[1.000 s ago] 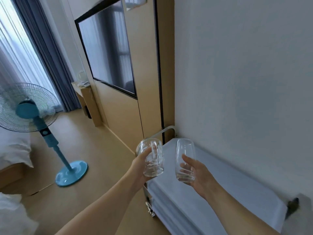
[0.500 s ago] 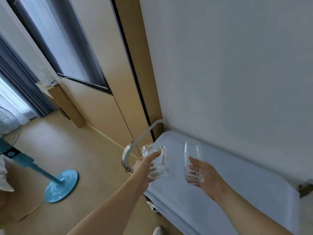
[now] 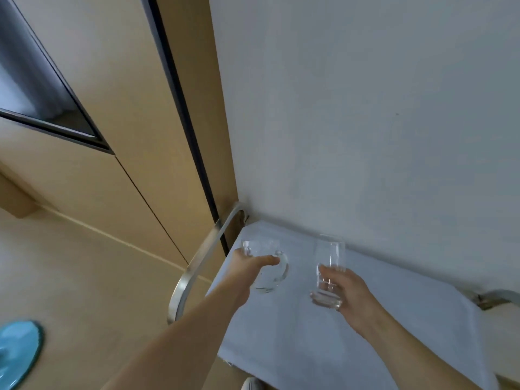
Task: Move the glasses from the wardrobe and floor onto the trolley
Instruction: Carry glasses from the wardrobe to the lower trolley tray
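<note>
My left hand [image 3: 247,270] grips a clear glass mug [image 3: 268,273] with a handle, just above the left end of the trolley [image 3: 309,347], whose top is covered by a white cloth. My right hand [image 3: 347,295] holds a taller clear tumbler [image 3: 329,260] upright by its lower part, over the trolley's middle near the wall. Whether either glass touches the cloth I cannot tell.
A curved metal handle [image 3: 197,266] rises at the trolley's left end; another metal part [image 3: 498,295] shows at the right end. A white wall stands right behind the trolley. Wooden panels [image 3: 118,136] are to the left, and a blue fan base [image 3: 17,353] sits on the floor.
My view has swung right and closer to the trolley. Both hands have carried the glasses forward and lower over the white cloth; the fan has slid nearly out of view.
</note>
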Demonstrator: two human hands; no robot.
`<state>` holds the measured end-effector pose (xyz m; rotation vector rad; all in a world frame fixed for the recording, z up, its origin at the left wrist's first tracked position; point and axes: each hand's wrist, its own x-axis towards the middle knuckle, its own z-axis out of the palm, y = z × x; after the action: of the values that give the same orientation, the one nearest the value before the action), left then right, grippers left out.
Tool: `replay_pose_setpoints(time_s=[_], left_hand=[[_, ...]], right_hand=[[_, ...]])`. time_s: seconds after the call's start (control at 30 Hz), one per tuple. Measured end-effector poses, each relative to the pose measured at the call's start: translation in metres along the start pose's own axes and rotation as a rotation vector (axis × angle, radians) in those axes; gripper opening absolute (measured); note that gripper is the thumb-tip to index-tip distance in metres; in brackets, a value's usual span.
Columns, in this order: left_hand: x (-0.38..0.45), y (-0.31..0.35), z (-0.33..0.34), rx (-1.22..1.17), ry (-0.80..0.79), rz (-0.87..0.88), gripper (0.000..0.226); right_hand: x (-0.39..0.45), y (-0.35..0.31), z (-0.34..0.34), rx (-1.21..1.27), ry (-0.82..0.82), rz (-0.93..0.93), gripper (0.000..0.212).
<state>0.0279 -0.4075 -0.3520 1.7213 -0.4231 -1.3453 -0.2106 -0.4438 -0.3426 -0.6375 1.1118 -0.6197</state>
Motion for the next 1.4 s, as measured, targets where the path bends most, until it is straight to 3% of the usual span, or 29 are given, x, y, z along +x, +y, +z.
replay_pose_setpoints(time_s=[0.13, 0.23, 0.37, 0.77, 1.1, 1.4], left_hand=[[0.046, -0.001, 0.001, 0.07, -0.006, 0.016, 0.093], [0.071, -0.002, 0.001, 0.132, 0.02, 0.045, 0.098], [0.098, -0.005, 0.004, 0.156, 0.08, 0.118, 0.108], [0.147, -0.002, 0.005, 0.213, 0.102, 0.223, 0.107], [0.157, -0.004, 0.0, 0.28, 0.051, 0.24, 0.111], [0.117, -0.025, -0.011, 0.368, 0.066, 0.128, 0.122]], right_hand=[[0.019, 0.017, 0.004, -0.02, 0.138, 0.018, 0.061], [0.031, 0.026, 0.006, -0.066, 0.21, 0.021, 0.077], [0.043, 0.032, 0.01, -0.071, 0.255, 0.008, 0.08], [0.057, 0.037, 0.019, -0.084, 0.344, -0.033, 0.094], [0.055, 0.059, 0.02, -0.089, 0.356, 0.001, 0.092], [0.029, 0.072, 0.03, -0.117, 0.321, -0.019, 0.092]])
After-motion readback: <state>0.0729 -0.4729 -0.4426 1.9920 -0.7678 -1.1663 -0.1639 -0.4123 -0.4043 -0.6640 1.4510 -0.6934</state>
